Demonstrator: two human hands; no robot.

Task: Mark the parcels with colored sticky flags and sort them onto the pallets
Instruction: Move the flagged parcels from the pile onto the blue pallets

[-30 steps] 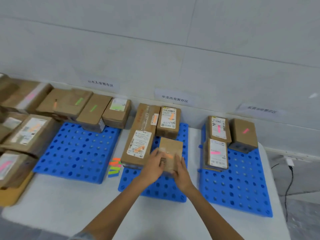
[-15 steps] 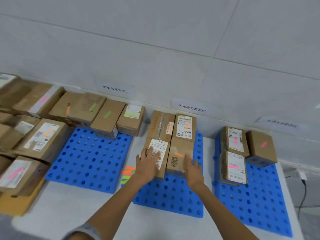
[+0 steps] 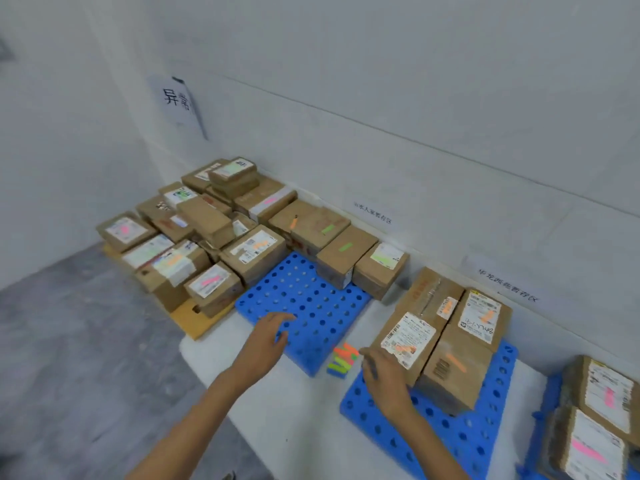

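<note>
Cardboard-brown parcels lie heaped at centre left. Our left hand hovers open over the blue perforated plastic pallet; our right hand, grip unclear, sits beside the stack of coloured sticky flags. We should lift a top parcel, reading its label first.

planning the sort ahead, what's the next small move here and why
Probably reach the left hand on to the pile beside the pallets and take the near pink-flagged parcel. The left hand hovers open over the left pallet, nearest that pile; the right hand holds nothing, beside the orange-flagged parcels on the middle pallet.
</note>
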